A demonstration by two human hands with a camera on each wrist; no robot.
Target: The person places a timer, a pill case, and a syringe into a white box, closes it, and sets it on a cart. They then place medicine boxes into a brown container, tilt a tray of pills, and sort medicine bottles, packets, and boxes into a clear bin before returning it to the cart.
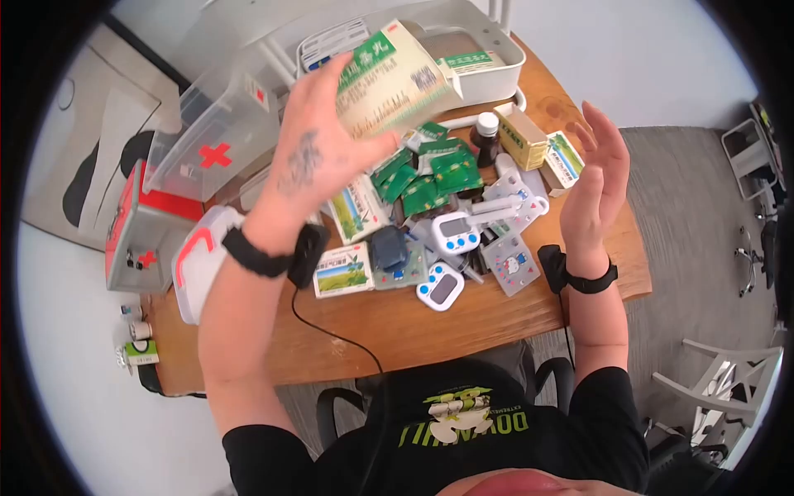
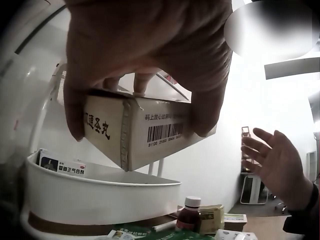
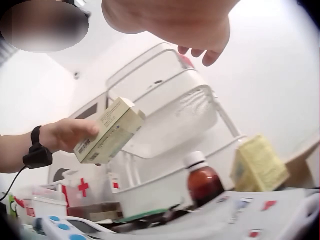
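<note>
My left hand (image 1: 318,153) grips a cream and green medicine box (image 1: 389,78) by its sides, thumb and fingers spread across it. The box is held up above the table, in front of the white rack; in the right wrist view a flap (image 3: 138,115) stands out at one end. A barcode (image 2: 165,133) shows on its side in the left wrist view. My right hand (image 1: 600,174) is raised at the right of the table with its fingers extended and nothing in them. Below and between the hands lies a pile of green sachets (image 1: 442,178).
A white rack bin (image 1: 488,83) holding boxes stands behind. Near the sachets are a brown bottle (image 1: 486,136), a yellow box (image 1: 519,136), white timers (image 1: 441,287) and more medicine boxes (image 1: 343,270). Clear first-aid containers (image 1: 194,145) stand at left. A cable (image 1: 343,337) crosses the table's front.
</note>
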